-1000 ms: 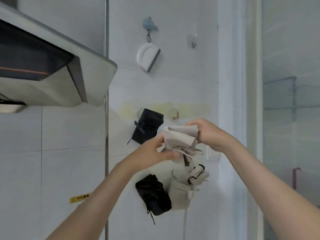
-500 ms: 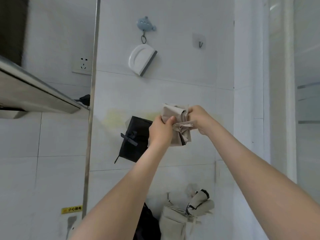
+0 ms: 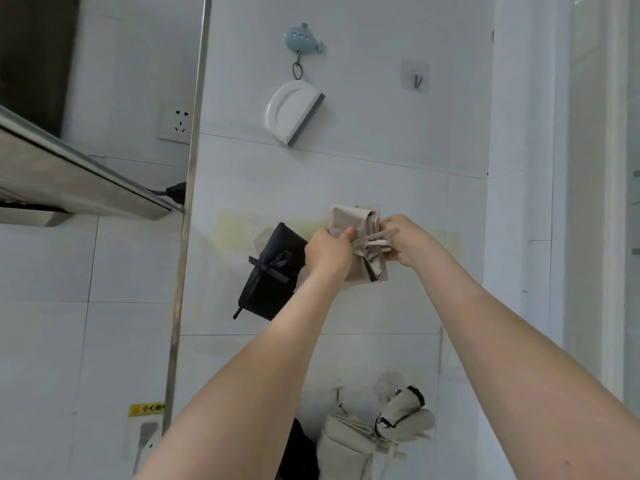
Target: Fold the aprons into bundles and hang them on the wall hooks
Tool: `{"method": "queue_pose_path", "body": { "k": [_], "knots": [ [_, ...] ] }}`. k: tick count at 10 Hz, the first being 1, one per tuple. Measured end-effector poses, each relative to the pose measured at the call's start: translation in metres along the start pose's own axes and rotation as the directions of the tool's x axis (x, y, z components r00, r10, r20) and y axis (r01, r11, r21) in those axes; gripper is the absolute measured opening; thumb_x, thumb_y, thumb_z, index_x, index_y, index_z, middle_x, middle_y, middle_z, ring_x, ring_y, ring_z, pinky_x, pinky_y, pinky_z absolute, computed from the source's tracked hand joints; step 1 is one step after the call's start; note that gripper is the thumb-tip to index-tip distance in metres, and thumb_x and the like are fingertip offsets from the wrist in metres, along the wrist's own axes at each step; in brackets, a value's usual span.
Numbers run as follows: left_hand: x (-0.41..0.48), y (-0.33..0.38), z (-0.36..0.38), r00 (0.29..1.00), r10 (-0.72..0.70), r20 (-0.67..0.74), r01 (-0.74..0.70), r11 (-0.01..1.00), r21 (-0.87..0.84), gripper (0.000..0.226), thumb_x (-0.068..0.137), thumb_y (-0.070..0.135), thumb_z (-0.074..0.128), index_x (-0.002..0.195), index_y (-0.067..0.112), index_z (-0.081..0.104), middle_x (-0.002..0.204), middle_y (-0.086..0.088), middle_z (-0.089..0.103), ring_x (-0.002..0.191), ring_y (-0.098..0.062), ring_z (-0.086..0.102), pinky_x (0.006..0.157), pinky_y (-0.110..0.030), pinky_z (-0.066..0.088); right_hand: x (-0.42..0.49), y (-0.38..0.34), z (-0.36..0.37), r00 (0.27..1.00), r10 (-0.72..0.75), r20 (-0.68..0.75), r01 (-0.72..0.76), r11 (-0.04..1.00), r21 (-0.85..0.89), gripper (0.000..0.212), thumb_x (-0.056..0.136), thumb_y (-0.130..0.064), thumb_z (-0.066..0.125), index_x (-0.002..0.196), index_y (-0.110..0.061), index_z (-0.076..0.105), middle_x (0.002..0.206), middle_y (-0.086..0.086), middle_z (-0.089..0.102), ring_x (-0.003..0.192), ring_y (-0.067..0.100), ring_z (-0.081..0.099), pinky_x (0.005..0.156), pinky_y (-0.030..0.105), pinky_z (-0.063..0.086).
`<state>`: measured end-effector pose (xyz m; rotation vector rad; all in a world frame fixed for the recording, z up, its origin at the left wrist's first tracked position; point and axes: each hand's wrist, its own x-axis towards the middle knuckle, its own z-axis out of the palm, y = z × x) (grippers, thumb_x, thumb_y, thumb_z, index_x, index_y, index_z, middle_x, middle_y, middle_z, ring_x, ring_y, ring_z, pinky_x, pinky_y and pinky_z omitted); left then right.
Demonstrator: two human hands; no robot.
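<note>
A beige folded apron bundle [image 3: 349, 221] is held up against the white tiled wall. My left hand [image 3: 327, 251] grips its left side. My right hand [image 3: 403, 242] pinches its ties on the right. The hook behind the bundle is hidden. A black apron bundle [image 3: 272, 275] tied with a bow hangs on the wall just to the left. Lower down hang another beige bundle [image 3: 349, 441] and a black one [image 3: 299, 452], partly behind my left arm. An empty clear adhesive hook [image 3: 417, 79] sits higher on the wall to the right.
A white scraper [image 3: 294, 112] hangs from a blue whale-shaped hook [image 3: 303, 38] above. A range hood [image 3: 79, 188] juts out at the left, beside a metal corner strip [image 3: 188, 202] and a wall socket [image 3: 176, 121]. A white door frame [image 3: 519, 202] stands at the right.
Both hands have lifted the beige bundle up to the wall beside the black hanging bundle. My view has tilted upward, so the lower bundles sit near the frame's bottom.
</note>
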<state>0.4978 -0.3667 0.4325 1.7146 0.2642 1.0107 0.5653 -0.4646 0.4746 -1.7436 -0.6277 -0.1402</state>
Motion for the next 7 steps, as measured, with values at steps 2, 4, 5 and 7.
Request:
{"method": "queue_pose_path", "body": {
  "k": [2, 4, 5, 7],
  "knots": [
    [-0.001, -0.011, 0.003, 0.999, -0.038, 0.027, 0.032, 0.980, 0.194, 0.039, 0.096, 0.040, 0.054, 0.108, 0.003, 0.060, 0.108, -0.013, 0.063, 0.083, -0.026, 0.052, 0.065, -0.029, 0.037, -0.010, 0.030, 0.004, 0.967, 0.201, 0.158, -0.228, 0.958, 0.175, 0.022, 0.092, 0.002, 0.047, 0.080, -0.009, 0.062, 0.077, 0.009, 0.063, 0.049, 0.015, 0.059, 0.042, 0.021, 0.047],
    [-0.029, -0.024, 0.009, 0.998, -0.067, 0.019, 0.063, 0.985, 0.161, 0.037, 0.100, 0.031, 0.042, 0.123, 0.002, 0.049, 0.121, -0.016, 0.057, 0.109, -0.032, 0.055, 0.078, -0.034, 0.042, -0.044, 0.060, 0.015, 0.993, 0.089, 0.078, -0.115, 0.882, 0.457, 0.033, 0.098, -0.007, 0.035, 0.084, -0.017, 0.064, 0.076, 0.002, 0.068, 0.064, 0.013, 0.064, 0.061, 0.023, 0.051],
    [-0.049, -0.025, 0.010, 0.998, 0.029, -0.053, -0.022, 0.993, 0.120, 0.034, 0.102, 0.021, 0.036, 0.126, -0.002, 0.042, 0.128, -0.018, 0.052, 0.115, -0.033, 0.052, 0.087, -0.036, 0.041, -0.056, 0.073, 0.025, 0.982, 0.074, -0.171, -0.008, 0.934, 0.358, 0.031, 0.100, -0.025, 0.034, 0.083, -0.022, 0.061, 0.084, 0.003, 0.060, 0.078, 0.017, 0.053, 0.069, 0.029, 0.040],
    [-0.090, -0.036, -0.013, 0.919, 0.391, -0.048, -0.366, 0.893, 0.261, 0.016, 0.100, 0.015, 0.040, 0.098, 0.007, 0.053, 0.097, -0.004, 0.053, 0.092, -0.022, 0.050, 0.068, -0.029, 0.033, -0.097, 0.074, 0.046, 0.792, -0.249, -0.557, 0.356, 0.930, 0.089, 0.015, 0.090, -0.009, 0.048, 0.103, -0.015, 0.054, 0.111, 0.006, 0.056, 0.100, 0.019, 0.053, 0.088, 0.031, 0.046]
  ]
}}
